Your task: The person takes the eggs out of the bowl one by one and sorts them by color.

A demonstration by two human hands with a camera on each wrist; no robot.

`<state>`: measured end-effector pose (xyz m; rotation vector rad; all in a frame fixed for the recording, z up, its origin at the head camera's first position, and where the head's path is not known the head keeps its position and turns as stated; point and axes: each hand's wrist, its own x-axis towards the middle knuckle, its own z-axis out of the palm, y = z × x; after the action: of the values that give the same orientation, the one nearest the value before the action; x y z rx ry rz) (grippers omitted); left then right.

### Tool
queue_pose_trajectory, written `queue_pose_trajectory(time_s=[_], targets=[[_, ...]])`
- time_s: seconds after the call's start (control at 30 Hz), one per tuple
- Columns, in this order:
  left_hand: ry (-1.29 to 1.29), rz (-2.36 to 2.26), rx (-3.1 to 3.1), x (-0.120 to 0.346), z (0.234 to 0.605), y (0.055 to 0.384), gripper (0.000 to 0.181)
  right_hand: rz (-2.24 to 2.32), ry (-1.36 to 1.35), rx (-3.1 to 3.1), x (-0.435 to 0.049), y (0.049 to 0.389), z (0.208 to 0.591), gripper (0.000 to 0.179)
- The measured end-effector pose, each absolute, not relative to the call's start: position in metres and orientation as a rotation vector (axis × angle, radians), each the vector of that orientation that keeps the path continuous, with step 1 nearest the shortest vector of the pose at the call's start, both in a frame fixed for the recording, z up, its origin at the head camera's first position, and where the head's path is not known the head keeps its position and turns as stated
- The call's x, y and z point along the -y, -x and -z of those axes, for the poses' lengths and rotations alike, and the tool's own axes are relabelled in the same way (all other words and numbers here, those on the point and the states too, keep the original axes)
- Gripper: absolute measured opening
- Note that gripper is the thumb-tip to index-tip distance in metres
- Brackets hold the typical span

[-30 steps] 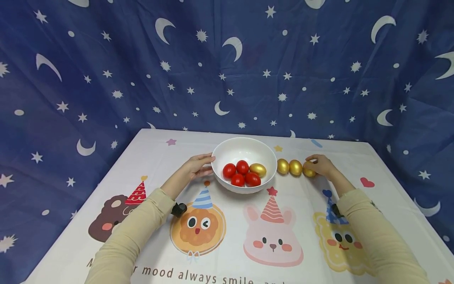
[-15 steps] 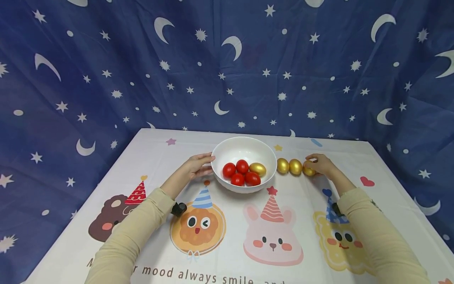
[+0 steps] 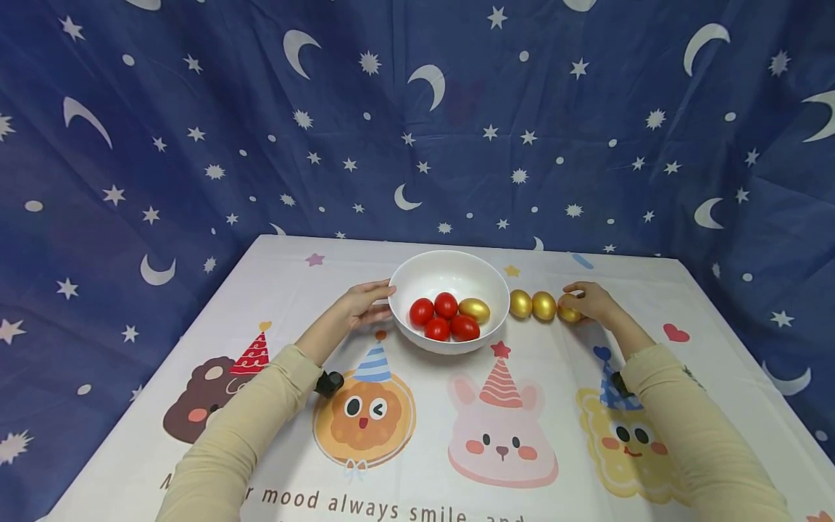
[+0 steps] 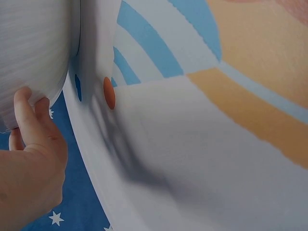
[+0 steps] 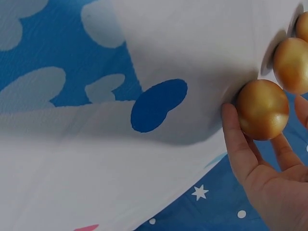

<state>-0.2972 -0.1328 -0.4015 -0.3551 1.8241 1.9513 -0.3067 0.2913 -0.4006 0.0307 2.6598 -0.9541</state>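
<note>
Three golden eggs (image 3: 543,306) sit in a row toward the table's (image 3: 293,275) far edge, just right of your white bowl (image 3: 443,274). Your right hand (image 3: 593,303) has fingers and thumb around the outermost egg (image 5: 263,109), the one closest to the right edge. Your left hand (image 3: 361,304) isn't clenched, fingers just resting on the bowl's left side. Inside: four red egg-shaped pieces (image 3: 446,307), plus another golden egg (image 3: 475,311).

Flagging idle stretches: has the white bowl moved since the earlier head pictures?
No, the white bowl sits the same against the printed red star.
</note>
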Motion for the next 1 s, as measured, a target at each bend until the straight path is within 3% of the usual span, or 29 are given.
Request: queue_pose_trajectory(time_s=[1.0], targets=[[0.365,-1.963,-1.82,0.1344,0.4029,0.2955,0.053,0.897,-0.035,-2.669,-0.2905,0.3022,0.3959,0.057]])
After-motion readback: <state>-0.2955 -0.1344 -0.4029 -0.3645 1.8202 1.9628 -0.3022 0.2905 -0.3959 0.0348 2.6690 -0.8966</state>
